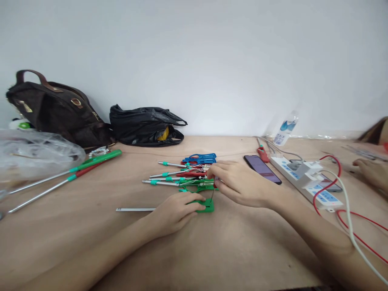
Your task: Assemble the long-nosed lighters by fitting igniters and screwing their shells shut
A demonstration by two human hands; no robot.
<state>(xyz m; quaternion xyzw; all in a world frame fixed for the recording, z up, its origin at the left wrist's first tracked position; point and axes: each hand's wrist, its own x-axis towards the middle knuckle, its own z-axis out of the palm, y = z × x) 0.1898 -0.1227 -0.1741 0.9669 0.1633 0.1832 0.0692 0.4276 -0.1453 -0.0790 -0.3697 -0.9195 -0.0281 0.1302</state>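
Observation:
My left hand [177, 211] lies over a green plastic lighter handle [209, 205], its fingers pressing the handle to the table. A flat metal tube [136, 209] sticks out to the left from under that hand. Pinched in my right hand [239, 182] is a small screwdriver [212, 195], held nearly upright with its tip down at the handle's right end. Just behind my hands lie several metal tubes with teal collars [165, 183] and thin wires. Green handle shells [201, 188], red shells [188, 174] and blue shells [200, 157] are stacked there, partly covered by my right hand.
At left are two long lighters [72, 173], a clear plastic bag [36, 155], a brown bag [57, 109] and a black plastic bag [145, 125]. A phone [263, 169], power strip [306, 184] with cables and water bottle [285, 128] stand right. Another person's hand [371, 171] rests far right.

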